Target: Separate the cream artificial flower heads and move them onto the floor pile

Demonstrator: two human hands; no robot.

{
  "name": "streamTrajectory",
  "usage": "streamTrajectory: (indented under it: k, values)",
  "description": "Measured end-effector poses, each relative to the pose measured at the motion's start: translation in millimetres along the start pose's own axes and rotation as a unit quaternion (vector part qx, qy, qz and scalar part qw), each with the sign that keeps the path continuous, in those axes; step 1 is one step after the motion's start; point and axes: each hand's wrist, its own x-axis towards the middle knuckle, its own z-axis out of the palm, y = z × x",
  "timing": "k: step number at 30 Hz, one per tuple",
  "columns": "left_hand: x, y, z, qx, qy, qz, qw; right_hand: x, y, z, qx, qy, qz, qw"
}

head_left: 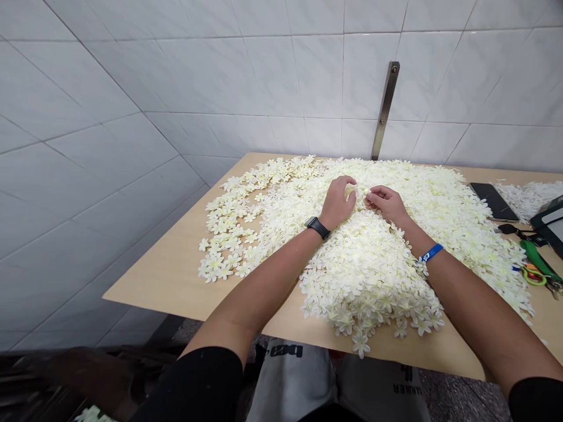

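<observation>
The cream flowers (369, 275), thin-petalled, lie heaped on the desk (162, 269), long axis along its back edge, one lobe pointing to the front edge. The left hand (338, 203) has a released grip, fingers curved. The right hand (387, 203) gathers its fingertips; what they grasp, I cannot tell. Its blue wristband (431, 253) bears white, unreadable marking.

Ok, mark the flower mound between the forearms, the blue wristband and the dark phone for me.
Flower mound (367, 272): head view, middle of its blossom-covered surface.
Blue wristband (431, 253): head view, middle of the visible band.
Dark phone (494, 201): head view, middle of its upper face.
</observation>
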Motion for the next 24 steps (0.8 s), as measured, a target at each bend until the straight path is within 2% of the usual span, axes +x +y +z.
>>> streamTrajectory:
  k: [5,15,24]
  values:
    - [-0.5,2.0,1.0,-0.002,-0.006,0.059,0.998,-1.9,-1.5,1.4,-0.002,0.001,-0.006,1.000]
    - [-0.1,5.6,-2.0,-0.008,0.006,0.035,0.999,-4.7,-5.6,3.3,-0.021,-0.011,-0.008,1.000]
    - [-0.3,-1.5,2.5,0.053,0.015,-0.008,0.998,-4.2,-4.5,2.0,-0.009,0.039,-0.030,0.999]
